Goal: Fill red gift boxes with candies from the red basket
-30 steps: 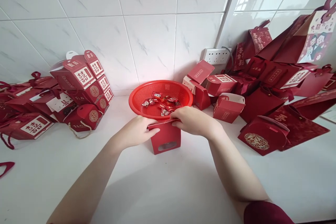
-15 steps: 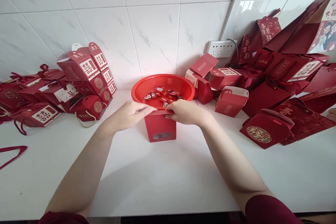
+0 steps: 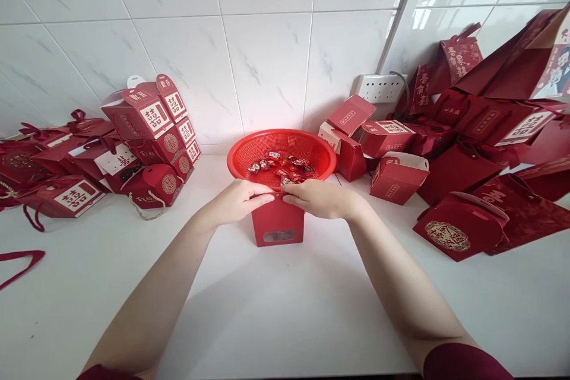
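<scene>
An upright red gift box (image 3: 279, 225) with an oval window low on its front stands before me on the white table. My left hand (image 3: 238, 202) pinches its top edge from the left, thumb pointing inward. From the right, my right hand (image 3: 320, 197) grips the same top edge, the two thumbs almost meeting. Right behind the box is a red plastic basket (image 3: 238, 160) with several wrapped candies (image 3: 285, 171) in its bottom. My fingers hide most of the box's top and part of the basket's front rim.
Stacked red gift boxes (image 3: 155, 124) stand at the left against the tiled wall. More red boxes (image 3: 399, 181) and bags (image 3: 529, 208) crowd the right side. A white power strip (image 3: 382, 89) leans on the wall. A dark red ribbon (image 3: 27, 264) lies at the left edge.
Both thumbs have come down onto the front of the box's top edge, and the flat top edge seen between the hands is now folded or covered. The view has shifted slightly.
</scene>
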`<action>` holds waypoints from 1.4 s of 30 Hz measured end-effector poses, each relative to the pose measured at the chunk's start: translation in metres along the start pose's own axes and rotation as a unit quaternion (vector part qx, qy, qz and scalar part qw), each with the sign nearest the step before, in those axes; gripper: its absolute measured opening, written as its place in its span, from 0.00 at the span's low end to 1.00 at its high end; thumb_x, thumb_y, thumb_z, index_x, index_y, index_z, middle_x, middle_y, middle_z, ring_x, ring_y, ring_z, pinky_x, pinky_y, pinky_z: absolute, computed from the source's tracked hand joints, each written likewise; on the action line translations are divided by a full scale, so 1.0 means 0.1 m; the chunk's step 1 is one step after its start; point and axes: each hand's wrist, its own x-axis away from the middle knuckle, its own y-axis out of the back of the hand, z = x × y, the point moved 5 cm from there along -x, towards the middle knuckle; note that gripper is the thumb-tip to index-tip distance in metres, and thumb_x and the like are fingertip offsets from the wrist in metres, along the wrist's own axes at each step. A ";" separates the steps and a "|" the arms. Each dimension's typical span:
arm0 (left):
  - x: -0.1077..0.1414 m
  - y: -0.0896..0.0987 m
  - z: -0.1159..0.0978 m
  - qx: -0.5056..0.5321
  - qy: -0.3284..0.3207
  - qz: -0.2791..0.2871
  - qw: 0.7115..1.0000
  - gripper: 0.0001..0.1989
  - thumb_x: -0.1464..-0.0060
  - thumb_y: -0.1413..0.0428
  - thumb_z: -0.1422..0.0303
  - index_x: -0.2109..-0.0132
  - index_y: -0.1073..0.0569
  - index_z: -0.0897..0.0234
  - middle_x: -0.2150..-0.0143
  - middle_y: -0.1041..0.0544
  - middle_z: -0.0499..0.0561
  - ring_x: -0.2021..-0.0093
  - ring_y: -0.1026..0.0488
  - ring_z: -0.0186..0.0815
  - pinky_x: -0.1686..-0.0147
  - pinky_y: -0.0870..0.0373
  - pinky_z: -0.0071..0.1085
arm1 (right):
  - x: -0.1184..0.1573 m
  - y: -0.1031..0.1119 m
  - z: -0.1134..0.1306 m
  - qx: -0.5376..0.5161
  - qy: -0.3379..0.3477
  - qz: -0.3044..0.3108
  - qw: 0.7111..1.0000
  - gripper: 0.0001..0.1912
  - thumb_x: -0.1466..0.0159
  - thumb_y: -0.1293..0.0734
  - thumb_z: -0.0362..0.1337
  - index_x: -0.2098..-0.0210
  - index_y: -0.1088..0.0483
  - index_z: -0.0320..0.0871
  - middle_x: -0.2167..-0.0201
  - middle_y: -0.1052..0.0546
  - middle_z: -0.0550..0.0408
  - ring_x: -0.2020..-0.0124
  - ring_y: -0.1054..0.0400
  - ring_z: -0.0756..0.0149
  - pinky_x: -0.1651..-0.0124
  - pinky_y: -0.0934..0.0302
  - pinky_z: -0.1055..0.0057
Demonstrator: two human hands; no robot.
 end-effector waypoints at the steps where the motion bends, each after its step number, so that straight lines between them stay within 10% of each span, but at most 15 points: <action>1: 0.00 -0.01 0.01 -0.005 0.003 0.006 1.000 0.16 0.41 0.48 0.59 0.68 0.25 0.65 0.72 0.28 0.47 0.67 0.31 0.36 0.67 0.36 0.29 | 0.00 -0.01 0.01 0.007 -0.002 -0.004 1.000 0.16 0.27 0.49 0.43 0.61 0.34 0.44 0.67 0.26 0.54 0.70 0.36 0.66 0.69 0.49 0.69; 14: 0.03 -0.07 0.06 -0.050 -0.014 0.033 0.998 0.12 0.36 0.51 0.60 0.60 0.29 0.63 0.64 0.25 0.48 0.65 0.29 0.35 0.67 0.35 0.28 | -0.06 -0.08 0.15 0.155 -0.095 -0.047 0.982 0.17 0.26 0.48 0.42 0.63 0.33 0.42 0.66 0.24 0.50 0.71 0.32 0.64 0.73 0.52 0.69; 25: 0.12 0.14 0.08 -0.125 -0.028 -0.031 0.991 0.10 0.39 0.48 0.65 0.64 0.24 0.63 0.69 0.23 0.45 0.71 0.32 0.30 0.68 0.38 0.26 | -0.18 -0.23 0.26 0.102 -0.028 -0.091 0.990 0.11 0.29 0.42 0.41 0.65 0.35 0.43 0.70 0.25 0.54 0.73 0.34 0.65 0.74 0.53 0.71; 29: 0.25 0.43 0.14 -0.145 -0.006 -0.041 0.989 0.10 0.41 0.46 0.65 0.67 0.24 0.64 0.69 0.22 0.45 0.71 0.31 0.30 0.69 0.38 0.24 | -0.25 -0.30 0.25 0.019 0.023 -0.105 0.994 0.09 0.31 0.39 0.37 0.52 0.38 0.43 0.62 0.23 0.52 0.68 0.30 0.63 0.72 0.49 0.72; 33: 0.55 0.93 0.26 -0.123 0.082 -0.133 0.980 0.12 0.42 0.45 0.61 0.68 0.25 0.64 0.73 0.23 0.45 0.72 0.29 0.31 0.72 0.38 0.24 | -0.23 -0.28 0.22 0.002 0.034 -0.099 0.995 0.21 0.31 0.38 0.37 0.40 0.44 0.44 0.55 0.23 0.49 0.62 0.28 0.60 0.67 0.45 0.71; 37: 0.77 1.37 0.53 -0.207 0.150 -0.295 0.921 0.11 0.44 0.43 0.59 0.67 0.24 0.62 0.70 0.21 0.45 0.69 0.26 0.33 0.68 0.35 0.26 | -0.28 -0.33 0.25 0.062 0.048 -0.110 0.991 0.09 0.30 0.40 0.35 0.52 0.31 0.42 0.59 0.22 0.50 0.64 0.29 0.62 0.66 0.44 0.70; 42: 0.68 1.35 1.16 -0.313 0.216 -0.386 0.840 0.09 0.46 0.43 0.61 0.63 0.22 0.61 0.66 0.19 0.53 0.64 0.24 0.46 0.61 0.31 0.38 | -0.49 -0.83 0.45 0.226 0.170 -0.128 0.951 0.10 0.31 0.41 0.28 0.62 0.28 0.38 0.61 0.24 0.47 0.59 0.30 0.59 0.56 0.39 0.63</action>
